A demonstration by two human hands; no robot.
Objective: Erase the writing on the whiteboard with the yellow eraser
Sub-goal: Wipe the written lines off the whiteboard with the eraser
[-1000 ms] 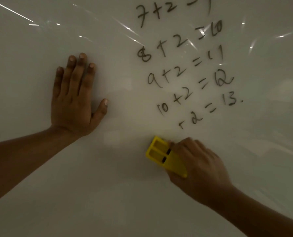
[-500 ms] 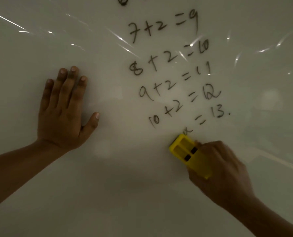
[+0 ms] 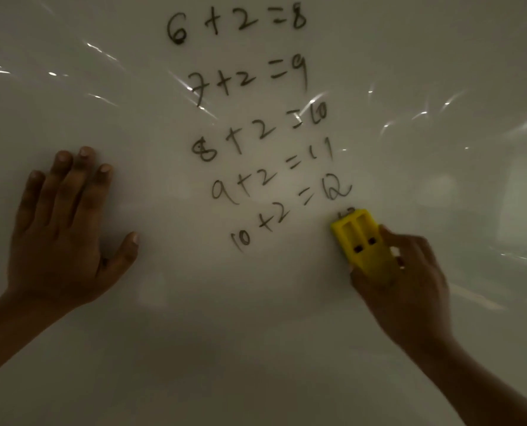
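Presently we see the right hand (image 3: 409, 290) closed around the lower end of the yellow eraser (image 3: 362, 241), which lies pressed against the whiteboard (image 3: 256, 348); this grip holds nothing else. The eraser's long axis runs diagonally, its free end pointing up and to the left, and that end covers all but a trace of a mark just below the "12". We judge that the coming move turns on this relation: the remaining writing (image 3: 256, 133) lies up and to the left of the grip, and its nearest line, "10 + 2 = 12", begins just beside the eraser's upper edge. The right hand is the nearer to that writing. The left hand (image 3: 62, 238) lies flat and spread on the board, well apart from the sums, holding nothing; it appears to brace the body. By count we find one eraser, two hands, and five whole lines of sums: "6 + 2 = 8", "7 + 2 = 9", "8 + 2 = 10", "9 + 2 = 11" and "10 + 2 = 12". Below these the board shows no writing, so most of the erasing is not yet done.
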